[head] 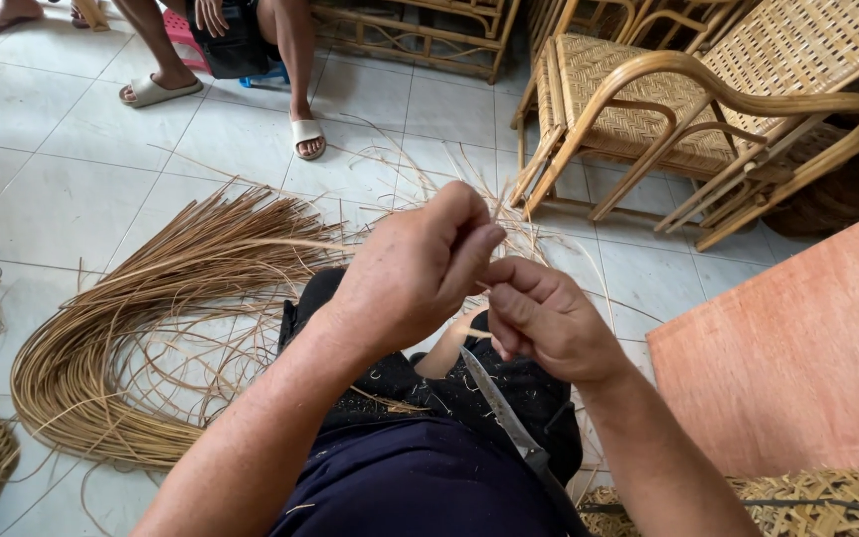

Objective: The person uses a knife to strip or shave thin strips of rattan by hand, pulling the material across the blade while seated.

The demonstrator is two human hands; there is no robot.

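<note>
My left hand [415, 268] is closed in a fist around a thin rattan strip, held up in front of me. Touching it from the right, my right hand [544, 318] pinches the same strip between thumb and fingers. A knife [497, 403] with a long narrow blade hangs down from under my right hand, its dark handle near my lap. A short piece of the strip [469, 331] shows between the hands. My dark trousers [420, 477] lie below.
A big curved bundle of rattan strips [141, 328] lies on the tiled floor at left. Woven rattan chairs [678, 99] stand at upper right. A reddish board [797, 348] is at right. Another person's legs in white sandals [305, 134] are at top.
</note>
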